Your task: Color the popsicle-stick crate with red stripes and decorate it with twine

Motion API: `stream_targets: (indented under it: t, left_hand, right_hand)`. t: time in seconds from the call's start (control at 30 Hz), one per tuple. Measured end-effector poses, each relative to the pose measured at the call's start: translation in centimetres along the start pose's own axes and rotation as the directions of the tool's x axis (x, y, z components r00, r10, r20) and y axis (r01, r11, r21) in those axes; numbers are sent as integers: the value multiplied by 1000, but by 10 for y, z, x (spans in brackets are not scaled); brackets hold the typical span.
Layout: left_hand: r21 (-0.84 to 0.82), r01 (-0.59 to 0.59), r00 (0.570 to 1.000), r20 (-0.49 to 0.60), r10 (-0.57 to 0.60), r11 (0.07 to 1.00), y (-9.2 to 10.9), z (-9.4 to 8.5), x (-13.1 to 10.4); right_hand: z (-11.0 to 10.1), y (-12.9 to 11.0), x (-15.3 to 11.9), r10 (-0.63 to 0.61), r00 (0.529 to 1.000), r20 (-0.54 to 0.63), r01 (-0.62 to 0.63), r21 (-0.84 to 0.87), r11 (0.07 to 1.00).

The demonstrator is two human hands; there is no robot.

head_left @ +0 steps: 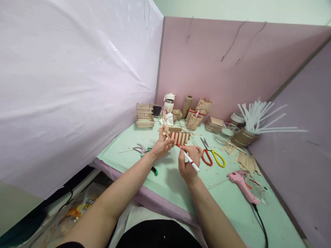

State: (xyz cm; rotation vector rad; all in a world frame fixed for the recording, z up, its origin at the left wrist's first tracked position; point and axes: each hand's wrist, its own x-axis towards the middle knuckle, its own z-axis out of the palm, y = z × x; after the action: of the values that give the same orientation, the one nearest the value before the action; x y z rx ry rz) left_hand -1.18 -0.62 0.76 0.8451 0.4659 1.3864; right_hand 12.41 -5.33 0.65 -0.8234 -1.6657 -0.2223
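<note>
A small wooden craft piece (180, 138), with red and bare-wood stripes, is held above the green tabletop by my left hand (163, 145), whose fingers grip its left end. Thin wooden strips rise from that end. My right hand (190, 164) is closed around a white marker (191, 162). The marker's red tip points up and left at the lower edge of the striped piece; whether it touches cannot be made out.
Pruning pliers (141, 149) lie left of my hands, scissors (212, 153) to the right. A pink glue gun (243, 186) rests farther right. Behind stand a wooden crate (144, 121), a white bottle (169, 102), twine, stick baskets and a holder (243, 138) of white glue sticks.
</note>
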Motion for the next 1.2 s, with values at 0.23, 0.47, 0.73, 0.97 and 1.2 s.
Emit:
stream_targets:
  t: [0.23,0.47,0.73,0.97,1.2]
  left_hand:
    - [-7,-4,1000,18,4,1000,-2,-3,1]
    - [-7,3,1000,17,-3,1000,-1,-1,0]
    - [26,6,997,72,-8,1000,1,-2,-1]
    - [25,-11,986,165,6,1000,3,3,-3]
    - [58,25,993,115,-31,998,3,5,-3]
  right_hand:
    - [0,-1,0,3,1000,-9,-2,16,1000]
    - [-1,-2,2,12,1000,-12,-12,29,1000]
    - [-11,-8,9,58,994,-97,-46,115,992]
    - [-32,3,42,61,995,-80,-47,169,985]
    - [-25,30,29,8,982,-190,28,186,982]
